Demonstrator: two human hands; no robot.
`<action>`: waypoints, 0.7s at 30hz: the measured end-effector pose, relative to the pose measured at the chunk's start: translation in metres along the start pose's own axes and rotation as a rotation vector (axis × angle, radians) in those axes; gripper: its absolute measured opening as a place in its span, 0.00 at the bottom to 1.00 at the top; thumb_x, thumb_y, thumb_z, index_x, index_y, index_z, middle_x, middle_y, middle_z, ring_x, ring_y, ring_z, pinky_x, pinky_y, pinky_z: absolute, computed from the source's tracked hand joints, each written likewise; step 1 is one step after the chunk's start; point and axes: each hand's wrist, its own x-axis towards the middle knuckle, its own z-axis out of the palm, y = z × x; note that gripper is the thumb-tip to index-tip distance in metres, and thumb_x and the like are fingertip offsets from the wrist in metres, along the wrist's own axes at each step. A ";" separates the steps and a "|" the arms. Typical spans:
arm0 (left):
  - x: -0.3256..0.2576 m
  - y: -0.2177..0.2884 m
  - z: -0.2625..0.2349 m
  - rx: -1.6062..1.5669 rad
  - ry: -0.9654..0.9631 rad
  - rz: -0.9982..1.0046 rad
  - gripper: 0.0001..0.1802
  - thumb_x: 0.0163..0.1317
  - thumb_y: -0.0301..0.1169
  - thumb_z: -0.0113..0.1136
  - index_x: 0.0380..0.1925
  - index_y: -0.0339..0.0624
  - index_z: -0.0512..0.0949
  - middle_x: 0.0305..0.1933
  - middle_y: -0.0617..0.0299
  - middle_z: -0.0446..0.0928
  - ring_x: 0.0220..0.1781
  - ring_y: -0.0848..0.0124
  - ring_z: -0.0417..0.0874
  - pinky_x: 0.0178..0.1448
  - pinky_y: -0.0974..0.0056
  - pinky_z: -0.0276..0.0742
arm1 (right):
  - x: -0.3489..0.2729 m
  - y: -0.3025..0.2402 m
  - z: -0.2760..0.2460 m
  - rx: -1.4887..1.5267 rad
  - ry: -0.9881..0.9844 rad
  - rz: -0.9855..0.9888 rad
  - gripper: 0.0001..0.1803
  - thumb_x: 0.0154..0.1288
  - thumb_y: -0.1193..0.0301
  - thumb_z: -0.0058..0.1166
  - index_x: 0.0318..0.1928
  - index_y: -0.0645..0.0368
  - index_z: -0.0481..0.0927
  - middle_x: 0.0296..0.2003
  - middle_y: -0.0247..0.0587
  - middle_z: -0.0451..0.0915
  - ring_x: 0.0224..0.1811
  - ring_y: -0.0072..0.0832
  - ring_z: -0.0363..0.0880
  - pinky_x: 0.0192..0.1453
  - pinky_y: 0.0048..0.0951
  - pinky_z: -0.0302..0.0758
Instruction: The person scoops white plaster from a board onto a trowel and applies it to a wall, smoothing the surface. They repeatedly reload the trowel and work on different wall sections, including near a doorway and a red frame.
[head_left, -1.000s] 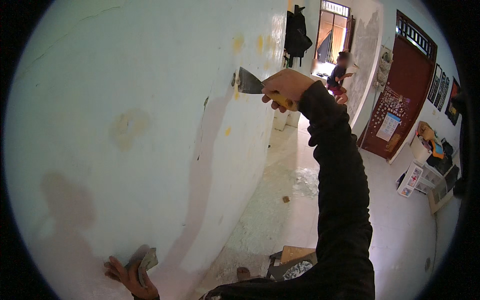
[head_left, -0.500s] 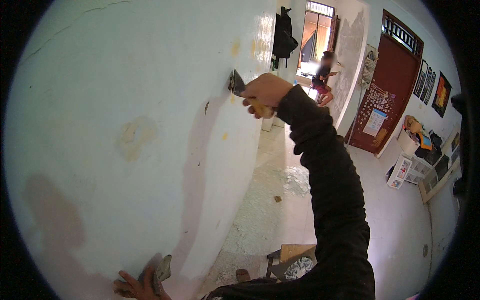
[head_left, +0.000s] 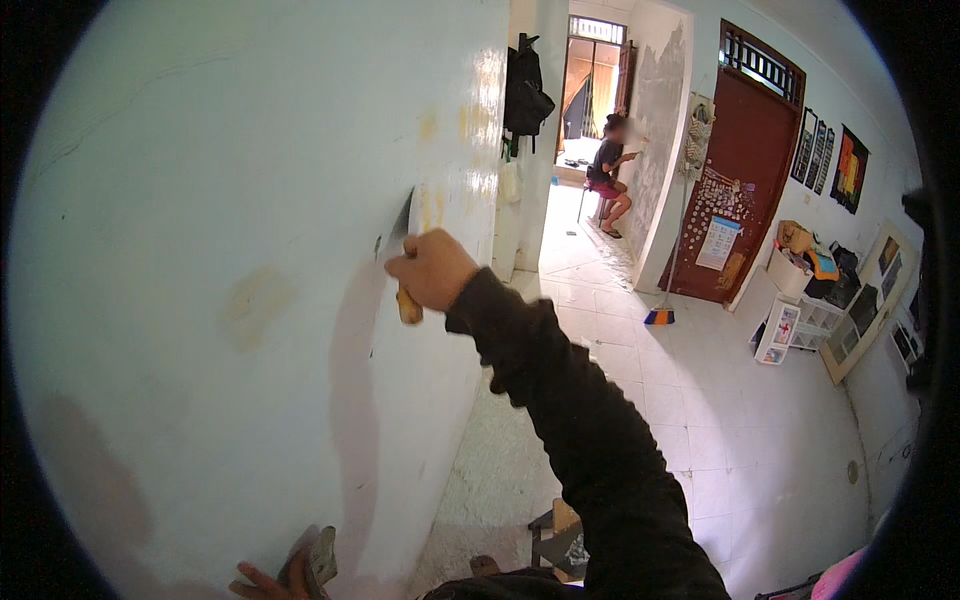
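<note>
My right hand (head_left: 437, 270) grips a putty knife (head_left: 409, 306) by its yellowish handle. The knife's dark metal blade (head_left: 402, 222) points up, close against the pale wall (head_left: 250, 180); whether its edge touches is hard to tell. Small dark chips and yellow patches mark the plaster around it. Low at the bottom edge, my left hand (head_left: 278, 580) is beside the wall with its fingers partly spread. It holds a flat, pale-smeared blade (head_left: 322, 556) near the thumb; the rest of that tool is hidden.
A small wooden stool (head_left: 556, 535) stands below my right arm. Farther off, another person (head_left: 608, 170) sits facing a patchy grey wall. A broom (head_left: 660, 315) leans near a brown door (head_left: 755, 180). A black backpack (head_left: 527, 95) hangs at the wall's end; shelves (head_left: 815, 325) with boxes stand right.
My right hand with the putty knife has come left and lower along the wall, and the blade now stands more upright. The view has shifted right. My left hand stays low.
</note>
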 end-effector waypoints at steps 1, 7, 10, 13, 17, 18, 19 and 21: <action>0.000 0.001 -0.001 -0.009 -0.028 -0.030 0.27 0.68 0.56 0.33 0.55 0.64 0.77 0.75 0.43 0.39 0.73 0.31 0.30 0.59 0.18 0.24 | -0.012 0.002 -0.003 0.092 -0.023 0.008 0.18 0.56 0.64 0.53 0.25 0.71 0.77 0.22 0.60 0.76 0.24 0.48 0.76 0.34 0.41 0.75; 0.006 0.004 -0.006 0.007 -0.060 -0.051 0.28 0.68 0.57 0.32 0.55 0.63 0.77 0.75 0.40 0.40 0.70 0.25 0.34 0.59 0.18 0.24 | -0.054 0.039 -0.048 0.722 -0.126 0.307 0.16 0.64 0.70 0.51 0.48 0.69 0.75 0.17 0.39 0.70 0.16 0.25 0.70 0.13 0.28 0.67; 0.008 0.007 -0.011 -0.039 -0.035 -0.043 0.29 0.68 0.57 0.32 0.55 0.61 0.77 0.74 0.40 0.41 0.71 0.26 0.33 0.60 0.19 0.23 | -0.043 0.055 -0.047 0.783 -0.039 0.311 0.19 0.64 0.70 0.51 0.52 0.71 0.73 0.18 0.40 0.70 0.16 0.25 0.70 0.14 0.28 0.66; 0.009 0.008 -0.012 -0.069 -0.011 -0.049 0.30 0.68 0.57 0.31 0.56 0.58 0.76 0.74 0.39 0.41 0.72 0.29 0.30 0.61 0.21 0.20 | -0.028 0.062 -0.027 0.825 -0.028 0.314 0.22 0.64 0.68 0.51 0.51 0.75 0.73 0.18 0.42 0.72 0.16 0.28 0.72 0.17 0.31 0.68; 0.011 0.007 -0.009 -0.070 0.032 -0.036 0.31 0.68 0.57 0.32 0.56 0.54 0.76 0.74 0.39 0.39 0.73 0.33 0.28 0.63 0.25 0.15 | -0.022 0.059 0.006 0.450 0.272 0.142 0.23 0.61 0.68 0.51 0.51 0.75 0.73 0.23 0.53 0.75 0.26 0.43 0.77 0.32 0.38 0.73; 0.011 0.007 -0.009 -0.061 0.044 -0.030 0.31 0.68 0.57 0.33 0.56 0.54 0.76 0.74 0.39 0.39 0.73 0.34 0.27 0.63 0.25 0.14 | -0.021 0.056 0.014 0.406 0.348 0.061 0.24 0.60 0.69 0.50 0.51 0.75 0.73 0.24 0.56 0.76 0.30 0.47 0.78 0.37 0.40 0.75; 0.011 0.007 -0.008 -0.052 0.056 -0.026 0.31 0.68 0.57 0.33 0.56 0.53 0.76 0.74 0.38 0.39 0.74 0.34 0.27 0.63 0.26 0.13 | -0.020 0.055 0.018 0.354 0.363 0.037 0.24 0.60 0.69 0.50 0.52 0.75 0.72 0.26 0.57 0.76 0.32 0.47 0.78 0.38 0.41 0.75; 0.010 0.008 -0.009 -0.077 0.061 -0.030 0.30 0.68 0.57 0.33 0.56 0.55 0.76 0.74 0.38 0.39 0.74 0.35 0.26 0.63 0.27 0.12 | -0.015 0.052 0.027 0.248 0.339 0.039 0.25 0.60 0.70 0.49 0.55 0.75 0.69 0.32 0.60 0.75 0.35 0.49 0.76 0.42 0.43 0.75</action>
